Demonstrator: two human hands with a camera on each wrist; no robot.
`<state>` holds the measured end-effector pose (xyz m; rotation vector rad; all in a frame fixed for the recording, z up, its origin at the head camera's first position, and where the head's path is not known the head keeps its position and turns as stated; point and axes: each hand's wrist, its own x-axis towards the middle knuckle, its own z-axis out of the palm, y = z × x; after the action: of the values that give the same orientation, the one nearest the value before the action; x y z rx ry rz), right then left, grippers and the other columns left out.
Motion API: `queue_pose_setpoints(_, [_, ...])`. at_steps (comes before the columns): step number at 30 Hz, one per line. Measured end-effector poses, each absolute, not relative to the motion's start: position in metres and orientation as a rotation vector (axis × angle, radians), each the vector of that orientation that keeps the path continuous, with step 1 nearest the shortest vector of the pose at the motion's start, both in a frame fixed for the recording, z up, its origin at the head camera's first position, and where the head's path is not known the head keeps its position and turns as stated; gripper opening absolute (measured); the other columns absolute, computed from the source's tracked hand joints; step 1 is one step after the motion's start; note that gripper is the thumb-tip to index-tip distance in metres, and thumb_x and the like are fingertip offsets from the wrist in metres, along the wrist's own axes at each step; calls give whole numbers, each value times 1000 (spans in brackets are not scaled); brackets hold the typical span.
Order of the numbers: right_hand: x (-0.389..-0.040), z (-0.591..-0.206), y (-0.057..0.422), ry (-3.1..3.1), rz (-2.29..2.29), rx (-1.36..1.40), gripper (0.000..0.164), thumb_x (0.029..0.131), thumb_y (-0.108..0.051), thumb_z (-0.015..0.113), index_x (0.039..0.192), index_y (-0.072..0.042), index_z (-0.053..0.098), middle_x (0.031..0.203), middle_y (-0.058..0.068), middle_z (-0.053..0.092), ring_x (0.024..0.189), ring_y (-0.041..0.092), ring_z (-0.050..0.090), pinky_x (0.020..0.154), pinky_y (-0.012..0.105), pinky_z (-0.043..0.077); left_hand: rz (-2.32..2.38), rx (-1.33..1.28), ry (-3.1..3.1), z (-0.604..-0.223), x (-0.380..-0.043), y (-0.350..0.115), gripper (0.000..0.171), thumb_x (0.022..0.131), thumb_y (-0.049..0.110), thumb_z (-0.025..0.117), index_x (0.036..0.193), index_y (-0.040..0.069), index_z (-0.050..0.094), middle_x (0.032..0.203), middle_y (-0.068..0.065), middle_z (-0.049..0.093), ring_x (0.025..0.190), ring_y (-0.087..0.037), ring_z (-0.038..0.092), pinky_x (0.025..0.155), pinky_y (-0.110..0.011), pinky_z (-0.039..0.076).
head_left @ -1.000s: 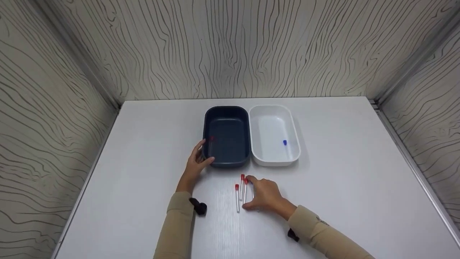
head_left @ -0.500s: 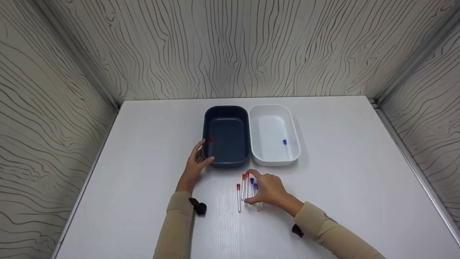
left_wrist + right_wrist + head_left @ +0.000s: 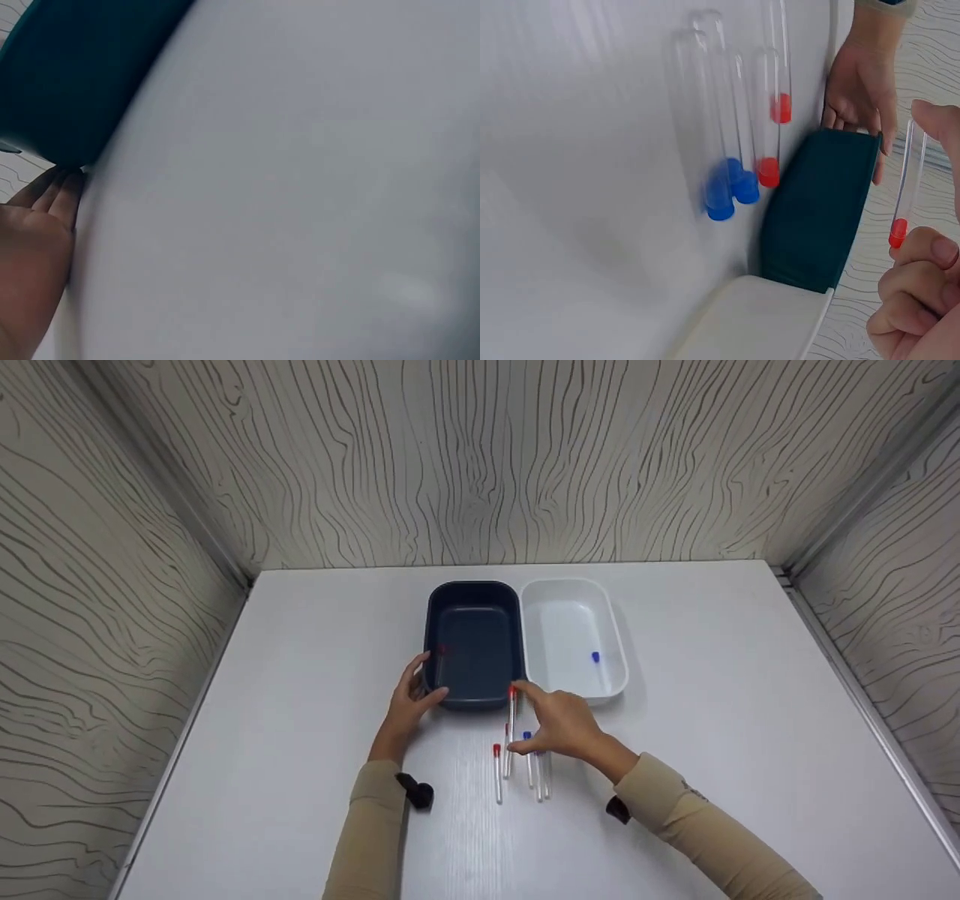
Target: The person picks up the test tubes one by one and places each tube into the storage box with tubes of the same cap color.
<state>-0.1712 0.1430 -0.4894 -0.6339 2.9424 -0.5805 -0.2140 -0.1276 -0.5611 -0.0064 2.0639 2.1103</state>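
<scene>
My right hand (image 3: 566, 725) pinches a red-capped test tube (image 3: 910, 176) lengthwise, thumb at the clear end and a finger at the cap. It holds the tube raised above the table, with the cap overlapping the near rim of the dark blue tub (image 3: 480, 652) in the head view. My left hand (image 3: 407, 705) grips the tub's near left corner, thumb over the rim and fingers along the outer side. Inside that tub lies one red-capped tube (image 3: 442, 649). Two red-capped tubes (image 3: 772, 105) and three blue-capped tubes (image 3: 718, 199) lie on the table below my right hand.
A white tub (image 3: 562, 630) stands against the dark one's right side; a blue-capped tube (image 3: 595, 657) lies in it. The white table (image 3: 300, 660) ends at a wood-grain panel (image 3: 480, 465) behind, with more panels on both sides.
My right hand has taken hold of a red-capped tube from the group and lifted it toward the dark tub, uncovering the blue-capped tubes. My left hand keeps its place.
</scene>
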Motion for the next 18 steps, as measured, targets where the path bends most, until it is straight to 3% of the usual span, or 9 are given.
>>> queue_pose_setpoints(10, [-195, -483, 137, 2941, -590, -586, 94, 61, -52, 86, 139, -17, 48, 58, -3, 40, 56, 12, 37, 54, 24, 28, 2107, -17, 2067, -561, -214, -127, 77, 85, 19, 74, 150, 23, 33, 161, -18, 21, 151, -34, 19, 123, -48, 20])
queue_pose_setpoints(14, [-205, -483, 133, 2932, -651, -610, 93, 60, -50, 87, 139, -17, 49, 58, -3, 46, 54, 10, 38, 52, 23, 29, 2113, 14, 2071, -561, -215, -127, 76, 86, 16, 71, 150, 18, 31, 162, -18, 19, 151, -36, 17, 124, -48, 19])
queue_pose_setpoints(18, [-215, -484, 127, 2928, -691, -602, 93, 60, -51, 86, 139, -17, 50, 58, -5, 42, 54, 9, 35, 51, 23, 26, 2131, 38, 2069, -566, -218, -127, 76, 86, 13, 70, 150, 15, 30, 160, -21, 21, 150, -38, 20, 123, -49, 21])
